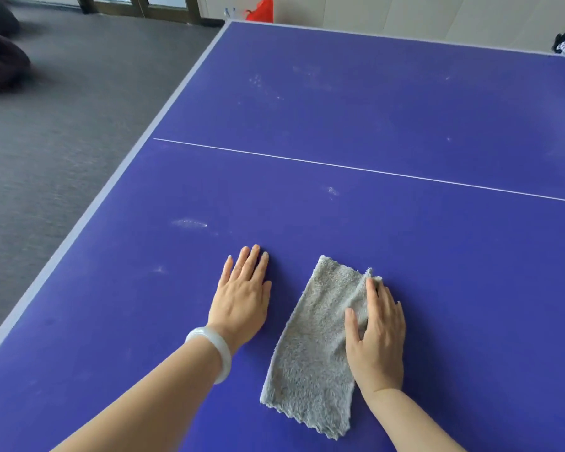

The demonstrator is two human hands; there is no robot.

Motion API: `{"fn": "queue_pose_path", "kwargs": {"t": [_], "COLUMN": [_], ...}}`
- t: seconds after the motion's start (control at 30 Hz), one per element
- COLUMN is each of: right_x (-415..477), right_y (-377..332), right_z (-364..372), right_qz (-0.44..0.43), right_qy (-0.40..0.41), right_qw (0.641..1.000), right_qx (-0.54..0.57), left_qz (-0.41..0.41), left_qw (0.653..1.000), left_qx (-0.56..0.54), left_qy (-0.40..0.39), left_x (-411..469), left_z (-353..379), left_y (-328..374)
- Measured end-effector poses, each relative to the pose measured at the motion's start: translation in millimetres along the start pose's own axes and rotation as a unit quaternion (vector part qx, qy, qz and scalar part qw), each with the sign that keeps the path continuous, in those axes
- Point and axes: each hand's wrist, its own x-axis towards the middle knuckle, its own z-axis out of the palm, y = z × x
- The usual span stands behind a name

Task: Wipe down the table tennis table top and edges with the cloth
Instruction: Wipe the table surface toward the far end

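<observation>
- On my feed the left hand (242,295) lies flat on the blue table tennis table (405,102), palm down, fingers straight and close together, holding nothing.
- A pale bracelet (214,352) sits on the left wrist.
- The grey cloth (313,347) lies spread on the near part of the table top, just to the right of the left hand and apart from it, with its long side running away from me.
- The right hand (377,337) rests on the cloth's right side — fingers stretched out flat, thumb spread onto the fabric, pressing rather than clutching. The cloth rucks up a little by the index fingertip.
- A thin white line (340,166) crosses the table beyond both hands.
- Pale dusty smudges (190,222) show on the surface, one ahead of the left hand.
- The table's light edge band (111,184) runs along the left, with grey floor (62,125) beyond it.
</observation>
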Motion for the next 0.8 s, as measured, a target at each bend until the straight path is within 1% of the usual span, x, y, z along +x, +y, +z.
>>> {"fn": "queue_pose_path", "kwargs": {"t": [0.13,0.17,0.23,0.27,0.33,0.4,0.43,0.5,0.63,0.73,0.8], "right_x": [-2.5,-1.8,-4.8,-7.9,-18.4,-23.7,-19.7,6.5,103.3,184.7,228.0], "right_y": [-1.5,-1.4,-2.2,-6.9,-27.5,-47.2,-52.1,-48.8,-12.0,10.6,9.8], "right_z": [-6.9,-6.0,-7.0,-3.3,10.4,25.2,30.9,35.7,25.1,13.7,14.4], "right_qz": [0.017,0.005,-0.048,-0.077,-0.122,-0.133,-0.126,-0.098,0.002,0.049,0.048], "right_qy": [0.014,0.024,0.061,0.064,0.023,-0.048,-0.071,-0.08,-0.09,-0.078,-0.062], "right_qw": [0.999,0.999,0.994,0.989,0.981,0.976,0.973,0.971,0.966,0.973,0.981], "right_qx": [0.045,0.023,-0.072,-0.112,-0.15,-0.168,-0.18,-0.204,-0.242,-0.211,-0.177], "left_qz": [0.017,0.013,0.013,0.014,0.016,0.01,0.008,0.008,0.009,0.01,0.009], "left_qw": [1.0,1.0,1.0,1.0,1.0,1.0,1.0,1.0,1.0,1.0,1.0], "left_qx": [-0.005,-0.005,-0.005,-0.006,-0.01,-0.012,-0.013,-0.016,-0.026,-0.029,-0.027], "left_qy": [-0.001,0.002,0.009,0.009,0.002,0.006,0.005,0.002,0.008,0.007,0.007], "left_x": [-4.7,-2.9,0.2,1.1,0.5,-1.8,-2.4,-2.0,-2.0,-1.3,-0.3], "left_z": [7.4,8.4,6.0,6.3,9.1,10.1,9.4,8.9,8.2,7.4,8.9], "left_y": [-7.7,-9.6,-7.9,-8.3,-11.3,-12.7,-12.9,-12.6,-10.4,-9.5,-9.3]}}
